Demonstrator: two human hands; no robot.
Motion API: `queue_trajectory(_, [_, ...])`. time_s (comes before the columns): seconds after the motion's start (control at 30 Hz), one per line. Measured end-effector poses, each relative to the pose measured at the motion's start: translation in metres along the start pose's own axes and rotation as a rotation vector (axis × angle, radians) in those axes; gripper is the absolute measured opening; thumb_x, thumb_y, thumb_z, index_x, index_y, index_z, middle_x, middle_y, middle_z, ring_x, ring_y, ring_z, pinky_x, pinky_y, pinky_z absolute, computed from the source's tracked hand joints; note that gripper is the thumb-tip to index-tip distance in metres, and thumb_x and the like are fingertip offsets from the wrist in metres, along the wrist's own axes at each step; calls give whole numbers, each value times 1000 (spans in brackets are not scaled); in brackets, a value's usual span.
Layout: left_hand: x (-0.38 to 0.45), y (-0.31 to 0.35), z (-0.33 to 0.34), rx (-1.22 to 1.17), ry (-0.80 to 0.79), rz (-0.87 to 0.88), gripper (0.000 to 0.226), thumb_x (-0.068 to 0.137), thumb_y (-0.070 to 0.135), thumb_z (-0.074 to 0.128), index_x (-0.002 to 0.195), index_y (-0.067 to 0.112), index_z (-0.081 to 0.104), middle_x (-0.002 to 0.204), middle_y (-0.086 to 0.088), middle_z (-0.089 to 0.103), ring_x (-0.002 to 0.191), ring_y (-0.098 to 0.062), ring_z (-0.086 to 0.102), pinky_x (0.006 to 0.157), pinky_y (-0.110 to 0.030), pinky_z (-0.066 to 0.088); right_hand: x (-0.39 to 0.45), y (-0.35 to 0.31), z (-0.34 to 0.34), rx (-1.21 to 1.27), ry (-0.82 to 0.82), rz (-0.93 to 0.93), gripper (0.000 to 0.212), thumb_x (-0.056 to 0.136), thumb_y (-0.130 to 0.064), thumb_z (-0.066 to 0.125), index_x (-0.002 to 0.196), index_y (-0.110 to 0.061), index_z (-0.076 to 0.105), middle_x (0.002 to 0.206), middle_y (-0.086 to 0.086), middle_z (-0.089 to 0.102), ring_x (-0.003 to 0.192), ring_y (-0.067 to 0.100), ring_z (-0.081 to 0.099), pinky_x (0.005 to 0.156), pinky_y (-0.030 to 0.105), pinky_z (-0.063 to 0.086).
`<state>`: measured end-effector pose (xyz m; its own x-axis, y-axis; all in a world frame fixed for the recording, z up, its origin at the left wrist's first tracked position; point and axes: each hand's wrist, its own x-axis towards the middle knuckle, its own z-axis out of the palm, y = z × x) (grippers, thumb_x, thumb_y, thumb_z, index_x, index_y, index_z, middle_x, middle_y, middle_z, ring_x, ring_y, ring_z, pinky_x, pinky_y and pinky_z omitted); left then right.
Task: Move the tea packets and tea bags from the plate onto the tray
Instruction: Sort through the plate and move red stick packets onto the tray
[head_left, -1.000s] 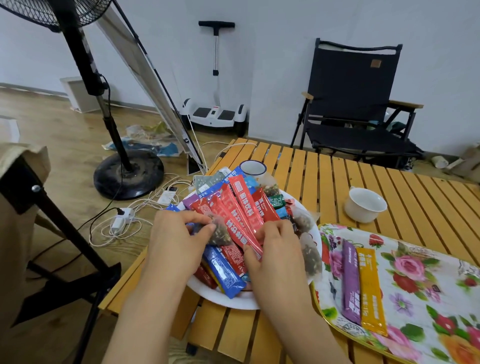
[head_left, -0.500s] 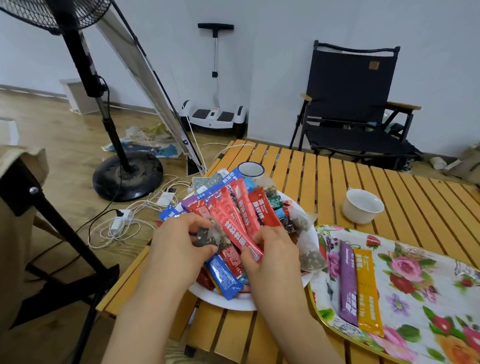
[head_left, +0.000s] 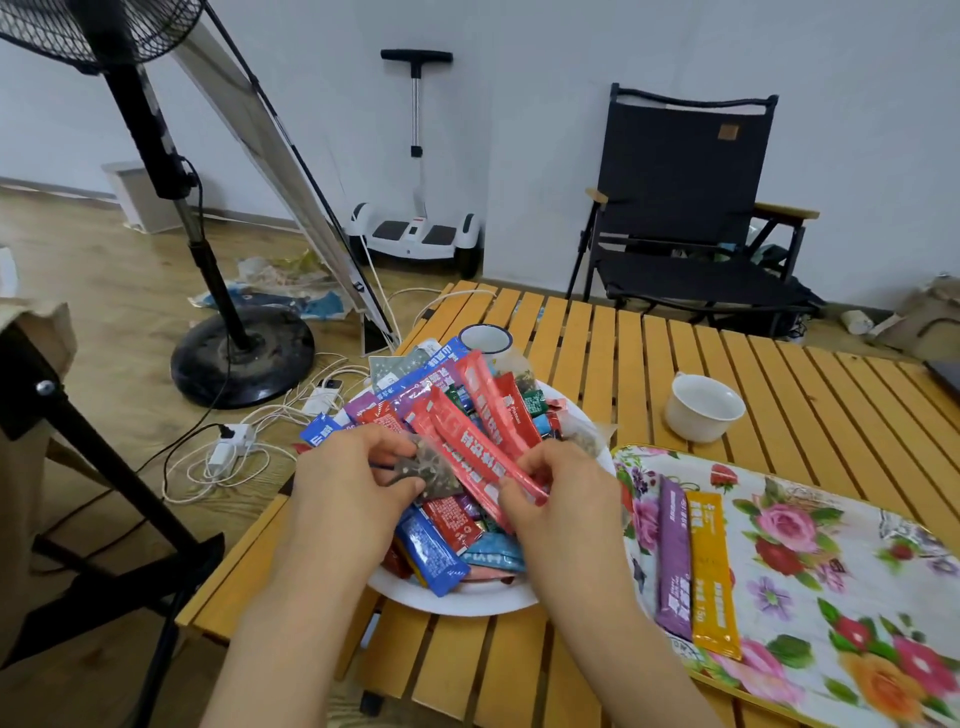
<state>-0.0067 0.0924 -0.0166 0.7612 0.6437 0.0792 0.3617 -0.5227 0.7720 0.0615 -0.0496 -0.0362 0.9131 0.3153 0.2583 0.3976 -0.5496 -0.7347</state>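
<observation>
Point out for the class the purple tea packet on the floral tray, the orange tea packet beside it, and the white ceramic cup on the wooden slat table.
purple tea packet (head_left: 674, 558), head view, middle of its face.
orange tea packet (head_left: 712, 574), head view, middle of its face.
white ceramic cup (head_left: 702, 415), head view, outer wall.

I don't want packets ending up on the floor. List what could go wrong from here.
1. The plate sits near the table's left edge, piled high; lifting the red packet that the right hand pinches may drag loose sticks like the blue packet over the rim.
2. The left hand holds a mesh tea bag; it could snag or tear.
</observation>
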Motion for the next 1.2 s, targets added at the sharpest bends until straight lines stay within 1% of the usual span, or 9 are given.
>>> queue_trajectory(0.13, [0,0,3,14,7,-4,33,71,8,79,78,34,59,80,12,63,71,0,58,61,-14,44,-4,0,14,-19,-39,-14,26,86,-26,63,97,-23,40,110,-4,53,101,10,54,77,24,51])
queue_trajectory(0.27, [1,0,5,26,14,-7,33,70,8,79,78,34,60,80,10,64,71,-3,60,58,-9,37,-7,-1,16,2,-70,-39,52,85,-26,67,125,-23,33,124,-5,44,116,9,47,88,21,47])
queue_trajectory(0.33, [1,1,5,39,10,-6,31,71,9,79,80,33,60,80,12,62,72,-1,59,57,-9,35,-6,2,18,-6,-83,-57,51,87,-24,65,128,-20,35,127,-2,43,119,12,46,91,22,43])
queue_trajectory(0.47, [1,2,7,59,5,1,28,71,12,80,83,32,63,79,14,61,70,0,57,56,-10,35,-4,15,27,4,-59,-72,45,85,-18,62,124,-16,38,122,3,45,111,18,49,82,20,38])
queue_trajectory(0.7, [1,2,6,61,13,-3,27,72,18,80,83,35,62,83,12,63,73,-1,58,57,-14,39,3,22,31,-85,20,-124,39,86,-27,56,117,-20,35,103,-10,35,89,3,39,58,4,25])
queue_trajectory(0.83, [-4,8,10,49,18,23,24,73,21,79,81,36,62,79,13,62,72,-1,58,56,-13,39,4,2,4,-60,26,-113,32,89,-25,55,114,-19,36,100,-9,36,85,3,40,50,4,33])
queue_trajectory(0.97, [-7,15,19,59,27,74,19,75,23,76,86,35,66,81,12,61,74,-1,57,59,-15,39,5,-23,-44,130,-12,24,28,91,-27,56,106,-29,33,103,-8,51,87,9,59,58,17,54])
queue_trajectory(1.1, [-7,21,23,89,102,149,27,81,21,69,92,44,63,99,6,53,84,-10,53,61,-17,35,5,-6,-103,102,49,157,18,92,-19,54,104,-18,40,81,-1,53,57,8,48,35,12,36])
queue_trajectory(1.2, [-12,32,27,72,148,190,28,85,12,62,96,38,66,104,8,49,90,-12,50,59,-12,30,-5,45,-133,-28,36,417,15,90,-11,54,103,-6,48,74,6,54,56,16,48,43,25,32])
